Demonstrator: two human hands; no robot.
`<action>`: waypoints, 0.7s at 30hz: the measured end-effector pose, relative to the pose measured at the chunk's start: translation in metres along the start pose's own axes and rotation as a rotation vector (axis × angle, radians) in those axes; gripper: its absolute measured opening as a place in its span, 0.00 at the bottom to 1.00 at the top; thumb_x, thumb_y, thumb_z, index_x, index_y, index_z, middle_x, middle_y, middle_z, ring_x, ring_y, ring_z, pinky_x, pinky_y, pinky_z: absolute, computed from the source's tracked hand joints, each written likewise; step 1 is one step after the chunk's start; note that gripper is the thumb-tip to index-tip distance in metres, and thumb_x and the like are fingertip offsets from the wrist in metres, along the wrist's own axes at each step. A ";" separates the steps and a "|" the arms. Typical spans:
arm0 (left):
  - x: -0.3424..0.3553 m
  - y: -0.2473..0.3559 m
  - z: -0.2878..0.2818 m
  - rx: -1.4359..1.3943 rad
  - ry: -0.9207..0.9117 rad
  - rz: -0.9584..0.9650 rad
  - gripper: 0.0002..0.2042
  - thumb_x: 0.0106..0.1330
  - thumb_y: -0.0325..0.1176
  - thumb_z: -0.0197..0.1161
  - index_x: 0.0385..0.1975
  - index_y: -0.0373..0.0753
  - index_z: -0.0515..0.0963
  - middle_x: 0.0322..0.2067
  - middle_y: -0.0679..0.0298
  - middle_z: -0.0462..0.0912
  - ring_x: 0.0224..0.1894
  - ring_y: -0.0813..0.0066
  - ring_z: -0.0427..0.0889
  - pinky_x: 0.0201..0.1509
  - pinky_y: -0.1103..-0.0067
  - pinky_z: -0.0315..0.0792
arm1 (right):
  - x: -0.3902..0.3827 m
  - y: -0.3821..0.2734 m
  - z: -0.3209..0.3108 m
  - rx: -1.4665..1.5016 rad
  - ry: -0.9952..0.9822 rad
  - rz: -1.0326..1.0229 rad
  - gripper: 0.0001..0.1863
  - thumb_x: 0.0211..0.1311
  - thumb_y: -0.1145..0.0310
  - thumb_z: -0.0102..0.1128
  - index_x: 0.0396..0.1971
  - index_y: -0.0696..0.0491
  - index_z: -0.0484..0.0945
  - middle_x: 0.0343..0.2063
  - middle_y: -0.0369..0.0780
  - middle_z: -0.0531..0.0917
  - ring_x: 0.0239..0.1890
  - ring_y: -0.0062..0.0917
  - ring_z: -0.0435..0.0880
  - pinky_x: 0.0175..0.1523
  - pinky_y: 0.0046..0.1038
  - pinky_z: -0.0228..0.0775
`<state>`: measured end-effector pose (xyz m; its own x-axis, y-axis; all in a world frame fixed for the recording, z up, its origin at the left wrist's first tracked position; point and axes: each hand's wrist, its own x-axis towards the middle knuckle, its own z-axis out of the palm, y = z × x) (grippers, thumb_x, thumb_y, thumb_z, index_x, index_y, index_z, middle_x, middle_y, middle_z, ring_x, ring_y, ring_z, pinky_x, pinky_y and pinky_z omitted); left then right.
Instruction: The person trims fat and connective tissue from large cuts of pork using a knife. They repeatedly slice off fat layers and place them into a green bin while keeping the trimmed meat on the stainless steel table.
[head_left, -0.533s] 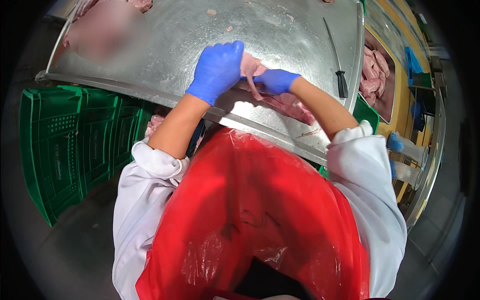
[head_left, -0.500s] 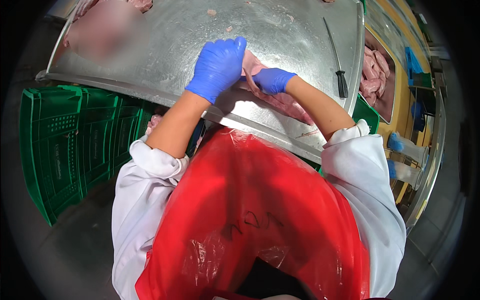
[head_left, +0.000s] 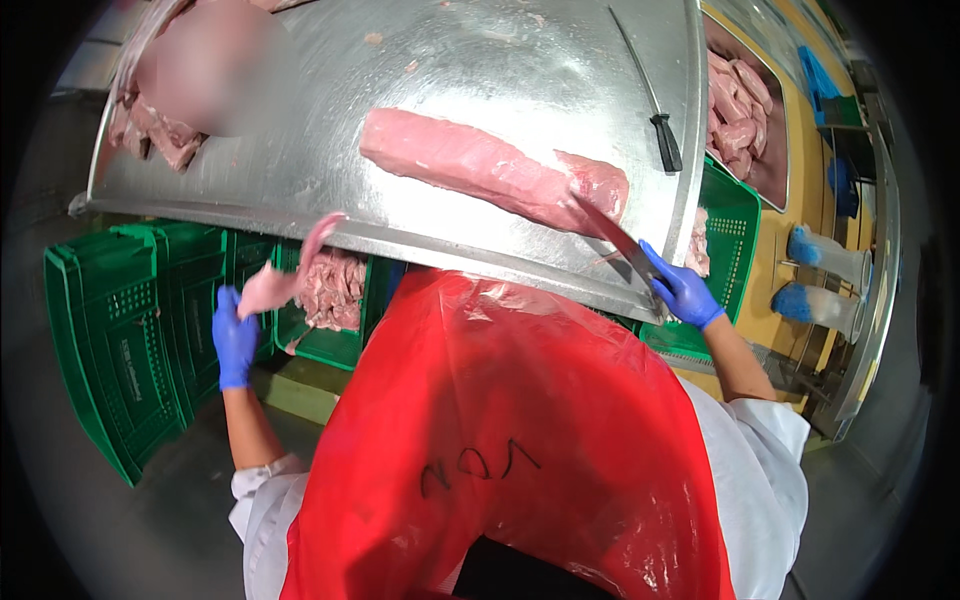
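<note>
A long pink pork loin (head_left: 465, 165) lies on the steel table in front of me, with a partly separated piece at its right end. My right hand (head_left: 690, 297), in a blue glove, is closed round a knife (head_left: 622, 242) at the table's right front edge. Its blade points up and left, its tip over the loin's right end. My left hand (head_left: 234, 340), also blue-gloved, is out at the left with a strip of meat trimming (head_left: 272, 289) at its fingers. The strip curls up and right over a green crate (head_left: 318, 347) holding meat trimmings.
The steel table (head_left: 300, 170) has raised edges. A sharpening steel (head_left: 655, 120) lies at its right. More meat (head_left: 160, 135) sits at the far left, partly blurred. Green crates (head_left: 110, 320) stand at left, another (head_left: 735, 225) at right, near a tray of meat pieces (head_left: 735, 110).
My left hand has left the loin and swung down-left over the crate with a trimming. My right hand has drawn back to the right, showing the knife. The loin now lies uncovered.
</note>
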<state>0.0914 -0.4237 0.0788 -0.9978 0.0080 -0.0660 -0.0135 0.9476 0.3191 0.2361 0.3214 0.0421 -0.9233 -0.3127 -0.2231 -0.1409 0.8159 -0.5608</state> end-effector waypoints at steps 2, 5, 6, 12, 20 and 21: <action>-0.022 -0.040 0.013 0.062 0.070 -0.045 0.07 0.68 0.31 0.56 0.36 0.33 0.68 0.27 0.45 0.75 0.29 0.42 0.73 0.34 0.62 0.68 | 0.024 -0.027 0.017 0.380 0.091 0.221 0.38 0.70 0.71 0.52 0.76 0.35 0.52 0.28 0.43 0.84 0.24 0.29 0.83 0.34 0.32 0.77; -0.022 -0.087 0.026 0.356 -0.282 -0.349 0.15 0.65 0.37 0.60 0.47 0.36 0.73 0.40 0.40 0.82 0.47 0.35 0.80 0.48 0.56 0.74 | 0.084 -0.058 0.051 0.777 0.186 0.424 0.38 0.71 0.72 0.54 0.77 0.36 0.51 0.26 0.35 0.82 0.22 0.17 0.77 0.29 0.26 0.74; -0.010 -0.078 0.024 0.464 -0.476 -0.359 0.19 0.64 0.38 0.61 0.51 0.35 0.72 0.45 0.41 0.82 0.51 0.37 0.79 0.53 0.57 0.74 | 0.108 -0.070 0.060 0.831 0.248 0.433 0.38 0.71 0.71 0.54 0.77 0.36 0.52 0.26 0.35 0.82 0.22 0.16 0.78 0.29 0.24 0.74; 0.144 0.076 0.069 0.257 -0.320 0.373 0.28 0.66 0.44 0.64 0.59 0.30 0.70 0.56 0.42 0.76 0.59 0.43 0.74 0.64 0.60 0.68 | 0.154 -0.048 0.065 0.627 0.418 0.475 0.39 0.68 0.71 0.57 0.76 0.33 0.53 0.24 0.41 0.82 0.22 0.23 0.81 0.33 0.29 0.77; 0.258 0.212 0.191 -0.192 -0.233 0.766 0.24 0.61 0.51 0.67 0.45 0.35 0.75 0.40 0.48 0.80 0.46 0.46 0.78 0.51 0.61 0.72 | 0.198 -0.047 0.008 0.121 0.315 0.669 0.39 0.67 0.71 0.53 0.75 0.32 0.51 0.27 0.51 0.84 0.26 0.38 0.86 0.36 0.37 0.79; 0.257 0.204 0.198 -0.208 -0.236 0.777 0.24 0.61 0.52 0.67 0.43 0.35 0.75 0.38 0.48 0.80 0.43 0.46 0.78 0.49 0.60 0.72 | 0.207 -0.065 0.005 0.073 0.278 0.688 0.40 0.66 0.72 0.53 0.75 0.32 0.51 0.26 0.50 0.84 0.24 0.35 0.86 0.34 0.34 0.80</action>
<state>-0.1549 -0.1649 -0.0597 -0.6889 0.7227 0.0558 0.6371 0.5669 0.5222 0.0554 0.2017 0.0285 -0.8523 0.3993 -0.3379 0.5163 0.7457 -0.4212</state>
